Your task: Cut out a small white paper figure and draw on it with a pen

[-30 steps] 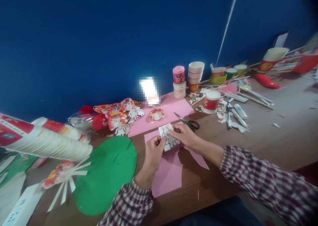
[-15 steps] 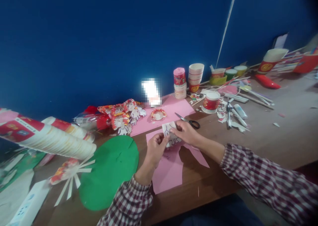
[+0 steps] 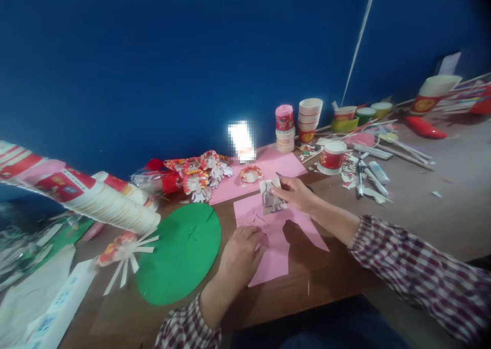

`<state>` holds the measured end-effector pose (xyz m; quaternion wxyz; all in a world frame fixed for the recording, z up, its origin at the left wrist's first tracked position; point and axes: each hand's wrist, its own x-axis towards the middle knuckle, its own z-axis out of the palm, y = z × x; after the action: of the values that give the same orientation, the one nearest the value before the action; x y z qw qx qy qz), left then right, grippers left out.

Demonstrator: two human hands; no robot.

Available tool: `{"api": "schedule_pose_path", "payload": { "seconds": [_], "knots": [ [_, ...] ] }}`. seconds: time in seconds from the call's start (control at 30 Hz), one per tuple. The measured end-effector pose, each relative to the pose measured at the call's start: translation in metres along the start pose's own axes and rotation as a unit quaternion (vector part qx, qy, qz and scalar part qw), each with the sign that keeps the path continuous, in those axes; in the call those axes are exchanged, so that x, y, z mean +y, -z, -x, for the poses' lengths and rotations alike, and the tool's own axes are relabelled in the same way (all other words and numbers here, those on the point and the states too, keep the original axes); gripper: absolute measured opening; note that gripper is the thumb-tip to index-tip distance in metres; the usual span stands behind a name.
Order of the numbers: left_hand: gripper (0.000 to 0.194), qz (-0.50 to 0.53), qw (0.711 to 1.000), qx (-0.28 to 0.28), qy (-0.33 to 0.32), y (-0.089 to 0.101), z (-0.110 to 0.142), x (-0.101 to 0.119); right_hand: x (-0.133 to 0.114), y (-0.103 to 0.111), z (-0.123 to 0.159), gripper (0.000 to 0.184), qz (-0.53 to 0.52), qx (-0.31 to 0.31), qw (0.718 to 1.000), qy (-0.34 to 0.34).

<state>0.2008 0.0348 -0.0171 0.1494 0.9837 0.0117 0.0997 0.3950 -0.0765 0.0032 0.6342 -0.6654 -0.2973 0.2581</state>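
My right hand (image 3: 301,194) pinches a small piece of white paper (image 3: 271,201) with a dark outline drawing, held above a cut pink sheet (image 3: 272,264). My left hand (image 3: 243,252) rests low over the left part of that sheet, fingers loosely bent and apart from the drawing; nothing shows in it. Small dark scraps (image 3: 259,218) lie on the pink paper just past its fingertips. Behind my right hand the scissors (image 3: 310,189) are mostly hidden. A ring-shaped red and yellow piece (image 3: 251,174) sits on another pink sheet (image 3: 293,166) farther back.
A green oval sheet (image 3: 180,257) and a leaning stack of paper cups (image 3: 115,208) are at left. Paper figures (image 3: 195,177) cluster at the back. A red cup (image 3: 333,157), glue tube (image 3: 379,172) and paper scraps lie right. A blue wall (image 3: 153,57) bounds the table.
My left hand has let go of the drawn paper and moved down toward me onto the pink sheet. The right hand keeps the paper alone. The view has shifted slightly left.
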Motion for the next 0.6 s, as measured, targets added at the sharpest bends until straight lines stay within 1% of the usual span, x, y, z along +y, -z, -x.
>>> {"api": "schedule_pose_path", "payload": {
  "seconds": [0.07,0.13,0.2,0.27,0.33,0.47,0.53,0.6],
  "knots": [
    [0.016,-0.021,1.0,-0.013,-0.004,-0.003,-0.004,0.005,0.002,-0.004,0.001,0.023,0.09,-0.008,0.996,0.015],
    [0.016,-0.035,0.999,-0.023,-0.006,-0.004,-0.007,0.009,0.005,-0.008,0.004,0.025,0.179,-0.009,0.983,0.03],
    [0.014,-0.044,0.999,-0.023,-0.003,-0.005,-0.008,0.011,0.008,-0.011,0.006,0.026,0.232,-0.011,0.972,0.034],
    [0.011,-0.041,0.999,-0.013,-0.001,-0.006,-0.006,0.012,0.011,-0.013,0.007,0.026,0.251,-0.016,0.967,0.034],
    [0.006,-0.03,0.999,0.013,-0.002,-0.007,-0.003,0.012,0.014,-0.014,0.007,0.025,0.265,-0.022,0.963,0.035],
    [0.009,-0.021,0.998,0.065,0.015,-0.007,-0.002,0.01,0.015,-0.016,0.006,0.023,0.277,-0.034,0.96,0.034],
    [0.007,-0.022,0.997,0.062,0.029,-0.005,-0.002,0.008,0.013,-0.017,0.006,0.023,0.278,-0.038,0.959,0.033],
    [0.006,-0.02,0.999,0.041,0.029,-0.003,0.0,0.007,0.011,-0.018,0.006,0.023,0.276,-0.039,0.96,0.032]
  ]
}}
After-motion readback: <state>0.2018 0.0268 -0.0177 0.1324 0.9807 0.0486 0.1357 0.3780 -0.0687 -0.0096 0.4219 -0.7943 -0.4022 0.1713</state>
